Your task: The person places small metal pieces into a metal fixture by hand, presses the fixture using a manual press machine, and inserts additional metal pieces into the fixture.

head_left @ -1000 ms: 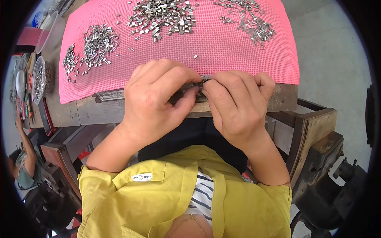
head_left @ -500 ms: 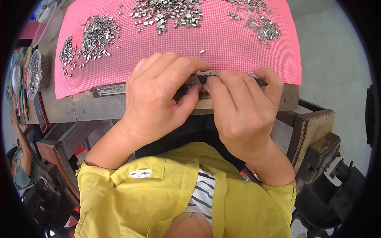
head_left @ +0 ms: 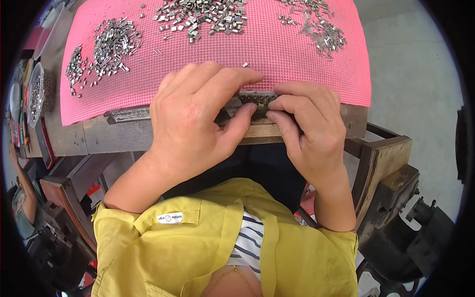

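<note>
A long dark metal bar fixture (head_left: 133, 114) lies along the front edge of the bench, on the near border of the pink mat (head_left: 198, 54). My left hand (head_left: 185, 109) grips its middle, thumb on the near side and index finger stretched along the far side. Between my hands a row of small dark metal pieces (head_left: 255, 99) shows in the fixture. My right hand (head_left: 316, 128) is closed at the right end of this row, thumb and index finger close together. Whatever is between those fingertips is too small to make out.
Piles of small metal blocks (head_left: 208, 17), short pins (head_left: 115, 42), tiny pieces (head_left: 75, 69) and thin pins (head_left: 324, 34) lie on the mat. A clear tub of parts (head_left: 40, 94) and a phone (head_left: 47, 141) are at left. Another person's arm (head_left: 23, 175) shows far left.
My right hand has opened out from a bunched grip and shifted right along the fixture, uncovering more of the row. The left hand keeps its hold. The whole view has shifted slightly.
</note>
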Action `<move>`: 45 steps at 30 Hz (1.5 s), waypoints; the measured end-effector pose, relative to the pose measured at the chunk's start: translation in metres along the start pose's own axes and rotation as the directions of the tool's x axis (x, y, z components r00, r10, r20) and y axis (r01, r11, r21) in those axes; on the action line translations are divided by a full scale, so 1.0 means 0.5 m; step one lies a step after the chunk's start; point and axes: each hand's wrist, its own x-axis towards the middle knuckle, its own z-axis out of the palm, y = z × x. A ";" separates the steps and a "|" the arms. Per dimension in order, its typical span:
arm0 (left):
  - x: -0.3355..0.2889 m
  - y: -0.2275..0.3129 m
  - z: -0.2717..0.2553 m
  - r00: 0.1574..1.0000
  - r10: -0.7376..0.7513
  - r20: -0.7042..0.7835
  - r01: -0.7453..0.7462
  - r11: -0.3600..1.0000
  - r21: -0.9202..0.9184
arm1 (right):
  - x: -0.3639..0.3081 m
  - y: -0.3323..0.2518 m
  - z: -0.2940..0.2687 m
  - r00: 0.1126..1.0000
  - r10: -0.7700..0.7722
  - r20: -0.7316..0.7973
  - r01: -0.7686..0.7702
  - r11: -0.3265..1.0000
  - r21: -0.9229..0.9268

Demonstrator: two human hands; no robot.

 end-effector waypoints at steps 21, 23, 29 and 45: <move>-0.017 -0.006 0.010 0.980 0.023 -0.199 -0.051 0.989 -0.137 | 0.068 -0.062 -0.037 0.948 -0.141 0.286 0.235 0.914 -0.330; -0.020 -0.017 -0.009 0.955 0.016 -0.295 -0.122 0.930 -0.346 | 0.077 -0.070 -0.042 0.956 -0.123 0.268 0.204 0.931 -0.302; -0.076 -0.131 -0.156 0.905 -0.076 -0.418 0.051 0.996 -0.071 | 0.094 -0.071 -0.055 0.955 -0.030 0.295 0.079 0.984 -0.157; -0.149 -0.238 -0.268 0.828 -0.326 -0.456 0.423 0.897 0.129 | 0.306 -0.173 0.191 0.887 -0.389 0.249 0.364 0.921 0.141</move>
